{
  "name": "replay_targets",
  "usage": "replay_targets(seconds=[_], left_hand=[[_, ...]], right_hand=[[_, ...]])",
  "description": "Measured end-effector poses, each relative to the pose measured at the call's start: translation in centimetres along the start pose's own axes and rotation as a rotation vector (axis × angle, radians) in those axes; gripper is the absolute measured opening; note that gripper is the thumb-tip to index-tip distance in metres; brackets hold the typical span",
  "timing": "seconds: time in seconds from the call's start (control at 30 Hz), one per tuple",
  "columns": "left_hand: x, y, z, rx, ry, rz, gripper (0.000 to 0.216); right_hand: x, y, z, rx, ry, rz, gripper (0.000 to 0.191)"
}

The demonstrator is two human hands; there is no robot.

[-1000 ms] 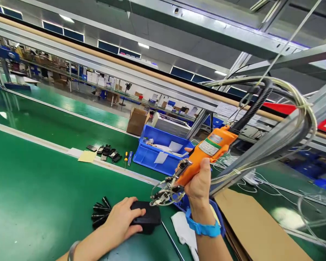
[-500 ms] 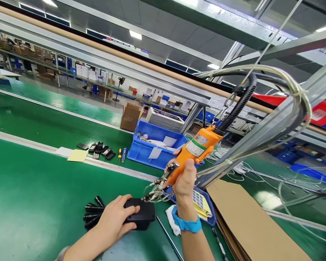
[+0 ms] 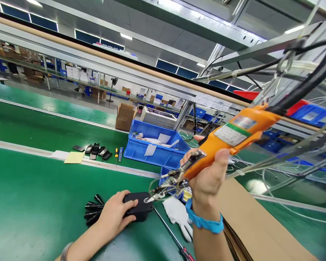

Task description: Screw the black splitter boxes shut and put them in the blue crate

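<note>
My right hand (image 3: 210, 177) is closed around an orange powered screwdriver (image 3: 228, 139) that hangs on a black cable from the overhead frame. Its metal tip with clear tubing (image 3: 163, 186) points down-left and sits just above the near edge of a black plastic housing (image 3: 138, 207). My left hand (image 3: 112, 215) lies over that housing on the green conveyor belt (image 3: 38, 195), fingers curled on its top. A cluster of black antenna-like parts (image 3: 93, 210) lies just left of the housing.
A blue bin (image 3: 154, 148) with papers stands behind. Small black parts (image 3: 97, 150), a yellow note (image 3: 74, 157) and screwdrivers (image 3: 118, 154) lie at the belt's far edge. A white glove (image 3: 178, 215), a long screwdriver (image 3: 174, 235) and cardboard sheets (image 3: 258, 228) lie to the right.
The orange screwdriver has swung up and closer to the camera, tilting flatter, while its tip stays over the housing. My left hand has kept its hold on the housing.
</note>
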State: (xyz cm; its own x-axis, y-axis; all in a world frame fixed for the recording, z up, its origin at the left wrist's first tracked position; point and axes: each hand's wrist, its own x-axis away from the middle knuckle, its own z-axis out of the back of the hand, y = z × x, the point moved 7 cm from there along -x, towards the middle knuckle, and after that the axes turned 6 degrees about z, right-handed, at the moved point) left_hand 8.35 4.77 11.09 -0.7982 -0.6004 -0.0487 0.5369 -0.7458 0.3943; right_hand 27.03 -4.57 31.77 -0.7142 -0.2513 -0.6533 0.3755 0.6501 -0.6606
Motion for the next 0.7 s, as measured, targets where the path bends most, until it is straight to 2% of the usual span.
replay_targets(seconds=[0.1, 0.33, 0.53, 0.7], left_hand=[[-0.1, 0.0, 0.0, -0.009, 0.01, -0.005, 0.045], [-0.2, 0.0, 0.1, -0.004, 0.044, -0.021, 0.041], [0.0, -0.1, -0.4, -0.026, 0.108, -0.061, 0.042], [0.0, 0.0, -0.3, -0.026, 0.111, -0.065, 0.044]], right_hand=[[-0.1, -0.3, -0.1, -0.007, -0.035, -0.027, 0.072], [3.2, 3.9, 0.7, 0.014, -0.066, -0.194, 0.062], [4.7, 5.0, 1.0, 0.038, -0.096, -0.192, 0.052], [5.3, 4.9, 1.2, 0.016, -0.068, -0.201, 0.059]])
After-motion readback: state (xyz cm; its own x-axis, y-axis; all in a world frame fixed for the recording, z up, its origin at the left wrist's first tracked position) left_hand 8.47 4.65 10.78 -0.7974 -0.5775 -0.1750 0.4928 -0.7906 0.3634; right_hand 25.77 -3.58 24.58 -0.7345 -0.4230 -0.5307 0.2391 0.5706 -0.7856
